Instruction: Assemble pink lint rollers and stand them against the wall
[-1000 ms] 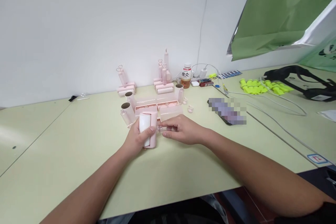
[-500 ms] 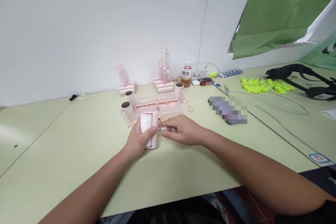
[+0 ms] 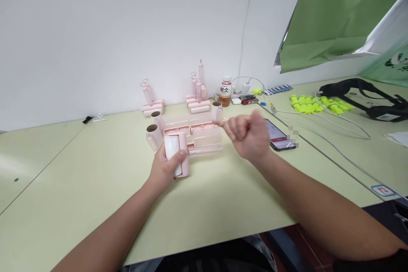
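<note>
My left hand [image 3: 164,163] is closed around a pink lint roller [image 3: 172,153] with a white roll in a pink casing, held tilted above the table. From its right side sticks out a clear tube-like handle [image 3: 207,149], blurred. My right hand [image 3: 247,136] is apart from the roller, smeared by motion, with one finger stretched out to the left and the others curled; I see nothing held in it. Behind the roller lie pink open cases with clear covers [image 3: 207,138]. Clear-wrapped rolls with brown cores [image 3: 153,136] stand on the left, and another roll [image 3: 217,110] stands beside my right fingertip.
Assembled pink lint rollers [image 3: 199,105] stand against the wall, with more rollers [image 3: 153,108] to their left. A bottle [image 3: 225,91], a phone [image 3: 280,138], white cables [image 3: 338,125], yellow-green pieces [image 3: 318,104] and a black strap-like frame [image 3: 366,97] lie to the right.
My right hand has let go of the clear handle and moved up and to the right. The handle now sticks out freely from the roller, which has shifted slightly left in my left hand.
</note>
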A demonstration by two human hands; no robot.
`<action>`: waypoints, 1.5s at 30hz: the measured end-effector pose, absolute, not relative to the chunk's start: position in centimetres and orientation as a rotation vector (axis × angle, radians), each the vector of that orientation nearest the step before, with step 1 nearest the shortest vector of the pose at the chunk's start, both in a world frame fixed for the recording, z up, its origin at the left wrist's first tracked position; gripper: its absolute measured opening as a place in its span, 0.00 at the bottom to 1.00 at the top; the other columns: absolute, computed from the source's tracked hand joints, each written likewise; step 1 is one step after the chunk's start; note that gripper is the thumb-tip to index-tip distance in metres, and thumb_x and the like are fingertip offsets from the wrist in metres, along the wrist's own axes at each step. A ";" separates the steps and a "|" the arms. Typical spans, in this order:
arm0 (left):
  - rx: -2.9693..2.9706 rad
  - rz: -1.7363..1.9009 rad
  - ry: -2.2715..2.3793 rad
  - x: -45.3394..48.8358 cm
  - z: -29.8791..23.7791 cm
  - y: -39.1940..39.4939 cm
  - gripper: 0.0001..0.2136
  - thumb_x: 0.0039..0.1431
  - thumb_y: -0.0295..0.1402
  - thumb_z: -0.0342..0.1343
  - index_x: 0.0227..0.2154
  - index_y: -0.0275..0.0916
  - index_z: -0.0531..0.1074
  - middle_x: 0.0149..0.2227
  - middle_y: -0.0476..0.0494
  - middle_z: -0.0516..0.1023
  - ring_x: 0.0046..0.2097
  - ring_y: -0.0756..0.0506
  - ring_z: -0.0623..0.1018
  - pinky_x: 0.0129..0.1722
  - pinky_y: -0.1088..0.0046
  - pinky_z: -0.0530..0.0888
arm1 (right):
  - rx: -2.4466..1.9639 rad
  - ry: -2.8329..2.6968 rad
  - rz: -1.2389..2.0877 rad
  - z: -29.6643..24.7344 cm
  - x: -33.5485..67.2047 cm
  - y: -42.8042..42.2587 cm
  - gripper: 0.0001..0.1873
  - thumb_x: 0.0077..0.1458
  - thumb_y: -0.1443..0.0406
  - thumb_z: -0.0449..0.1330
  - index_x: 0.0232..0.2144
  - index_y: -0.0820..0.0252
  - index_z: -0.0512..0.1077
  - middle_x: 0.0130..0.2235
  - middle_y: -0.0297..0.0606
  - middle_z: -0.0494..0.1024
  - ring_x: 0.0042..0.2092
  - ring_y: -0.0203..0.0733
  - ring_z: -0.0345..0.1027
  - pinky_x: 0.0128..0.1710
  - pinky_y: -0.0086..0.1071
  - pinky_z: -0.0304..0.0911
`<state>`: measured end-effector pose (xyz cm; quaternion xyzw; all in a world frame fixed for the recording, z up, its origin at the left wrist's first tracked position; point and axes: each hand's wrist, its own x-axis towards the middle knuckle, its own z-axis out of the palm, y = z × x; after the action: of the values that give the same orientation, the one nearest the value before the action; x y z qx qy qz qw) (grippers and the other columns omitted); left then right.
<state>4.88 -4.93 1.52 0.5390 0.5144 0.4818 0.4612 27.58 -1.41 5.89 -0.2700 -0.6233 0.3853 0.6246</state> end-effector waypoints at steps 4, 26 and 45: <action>1.223 1.225 1.192 4.7 1.3 -4.6 0.19 0.52 0.46 0.60 0.41 0.39 0.68 0.22 0.53 0.70 0.17 0.51 0.66 0.13 0.77 0.62 | -0.504 -1.326 1.084 7.6 30.1 -0.2 0.38 0.52 0.32 0.38 0.11 0.54 0.46 0.14 0.26 0.40 0.20 0.34 0.35 0.46 0.51 0.65; 1.247 1.217 1.166 4.7 1.0 -4.8 0.20 0.51 0.47 0.61 0.41 0.37 0.69 0.23 0.52 0.71 0.21 0.51 0.69 0.20 0.76 0.66 | -1.585 -1.433 0.505 3.8 32.2 4.7 0.17 0.50 0.53 0.60 0.20 0.56 0.63 0.20 0.32 0.66 0.30 0.44 0.68 0.30 0.33 0.57; 1.037 1.340 1.099 4.9 1.5 -4.4 0.18 0.50 0.46 0.62 0.36 0.39 0.66 0.20 0.53 0.68 0.17 0.50 0.67 0.09 0.77 0.63 | -0.866 -1.586 1.251 5.2 29.4 0.5 0.21 0.48 0.51 0.67 0.25 0.59 0.65 0.20 0.30 0.68 0.22 0.31 0.59 0.22 0.27 0.56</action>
<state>4.94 -4.38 1.50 0.4349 0.4608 0.5618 0.5320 29.35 0.46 5.18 -0.3511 -0.6427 0.5070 0.4545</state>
